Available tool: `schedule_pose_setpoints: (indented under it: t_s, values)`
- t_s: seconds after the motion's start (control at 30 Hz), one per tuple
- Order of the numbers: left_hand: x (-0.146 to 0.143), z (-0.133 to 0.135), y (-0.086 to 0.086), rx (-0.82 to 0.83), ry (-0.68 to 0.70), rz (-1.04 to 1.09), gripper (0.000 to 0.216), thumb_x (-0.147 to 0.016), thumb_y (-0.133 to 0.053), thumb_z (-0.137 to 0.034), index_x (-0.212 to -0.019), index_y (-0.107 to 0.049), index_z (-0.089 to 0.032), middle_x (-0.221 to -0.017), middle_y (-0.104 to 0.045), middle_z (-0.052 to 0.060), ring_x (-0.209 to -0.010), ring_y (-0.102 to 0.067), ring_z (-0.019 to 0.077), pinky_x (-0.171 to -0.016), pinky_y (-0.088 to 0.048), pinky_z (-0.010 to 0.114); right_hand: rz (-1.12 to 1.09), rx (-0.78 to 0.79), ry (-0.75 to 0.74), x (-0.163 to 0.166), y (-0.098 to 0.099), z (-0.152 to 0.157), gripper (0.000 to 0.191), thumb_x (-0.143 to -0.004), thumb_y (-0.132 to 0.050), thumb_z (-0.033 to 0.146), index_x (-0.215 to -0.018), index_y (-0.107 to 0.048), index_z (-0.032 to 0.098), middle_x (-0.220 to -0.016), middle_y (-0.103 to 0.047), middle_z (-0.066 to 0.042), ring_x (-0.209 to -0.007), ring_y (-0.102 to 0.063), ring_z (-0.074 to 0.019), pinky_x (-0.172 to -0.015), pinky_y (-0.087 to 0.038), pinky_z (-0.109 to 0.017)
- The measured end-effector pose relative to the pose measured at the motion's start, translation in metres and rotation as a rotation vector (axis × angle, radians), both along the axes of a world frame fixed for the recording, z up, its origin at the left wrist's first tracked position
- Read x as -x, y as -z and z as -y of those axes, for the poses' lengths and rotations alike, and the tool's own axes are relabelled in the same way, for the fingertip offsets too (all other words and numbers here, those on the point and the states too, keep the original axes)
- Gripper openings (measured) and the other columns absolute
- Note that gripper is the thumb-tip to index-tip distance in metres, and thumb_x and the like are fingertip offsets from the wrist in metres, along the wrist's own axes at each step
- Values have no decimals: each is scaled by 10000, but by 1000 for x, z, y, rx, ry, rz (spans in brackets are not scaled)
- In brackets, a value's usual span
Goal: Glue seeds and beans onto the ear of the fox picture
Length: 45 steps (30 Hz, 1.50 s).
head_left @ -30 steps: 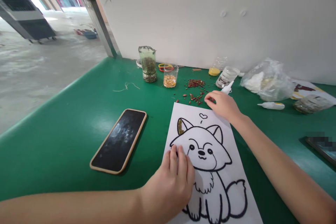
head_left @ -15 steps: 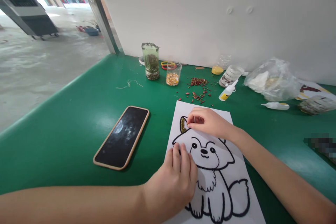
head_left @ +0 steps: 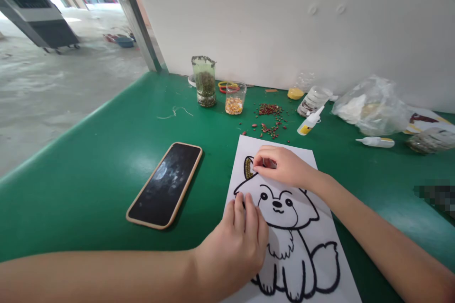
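Note:
A white sheet point(head_left: 249, 147) with a black outline drawing of a dog lies on the green table point(head_left: 106, 151). My left hand point(head_left: 234, 246) lies flat on the sheet's left side, fingertips at the dog's cheek, holding nothing. My right hand point(head_left: 284, 166) hovers at the dog's left ear point(head_left: 248, 168), which is partly filled with small green and yellow seeds. Its thumb and fingers are pinched together on a small dark bean. Loose red beans point(head_left: 270, 110) are scattered beyond the top of the sheet.
A black phone point(head_left: 165, 184) lies face up left of the sheet. Along the wall stand a jar of green beans point(head_left: 204, 80), a cup of corn point(head_left: 234, 99), a glue bottle point(head_left: 309, 122), a second glue bottle point(head_left: 377, 142) and a plastic bag point(head_left: 369, 106).
My right hand came back from the red beans near the glue bottle to the dog's left ear, fingers pinched. In the last half second it barely moved. My left hand stayed on the sheet.

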<state>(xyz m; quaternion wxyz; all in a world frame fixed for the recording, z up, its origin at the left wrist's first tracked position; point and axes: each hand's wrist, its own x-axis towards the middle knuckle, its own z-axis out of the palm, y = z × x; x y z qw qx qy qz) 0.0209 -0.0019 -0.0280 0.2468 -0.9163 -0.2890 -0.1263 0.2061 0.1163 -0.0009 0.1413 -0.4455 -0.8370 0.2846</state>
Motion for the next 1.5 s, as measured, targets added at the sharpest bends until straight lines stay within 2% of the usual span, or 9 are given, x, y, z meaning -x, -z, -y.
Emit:
schedule_pose_setpoints:
  t_s: [0.47, 1.5]
  values:
    - [1, 1, 0, 2, -4, -21, 361, -822, -380, -171, -1092, -553, -6, -1100, -629, 237, -984, -634, 340, -786, -531, 435, 19, -68, 10, 4, 2, 3, 93, -839, -520, 216, -776, -587, 198, -816, -573, 12, -664, -486, -98, -618, -360, -245]
    - [0, 1, -3, 20, 3, -5, 348, -824, -384, -142, -1083, -564, 6, -1089, -629, 251, -978, -637, 347, -773, -538, 435, 12, -41, -61, 4, -2, 3, 123, -856, -513, 236, -776, -598, 196, -820, -591, -5, -702, -508, -113, -637, -371, -245]
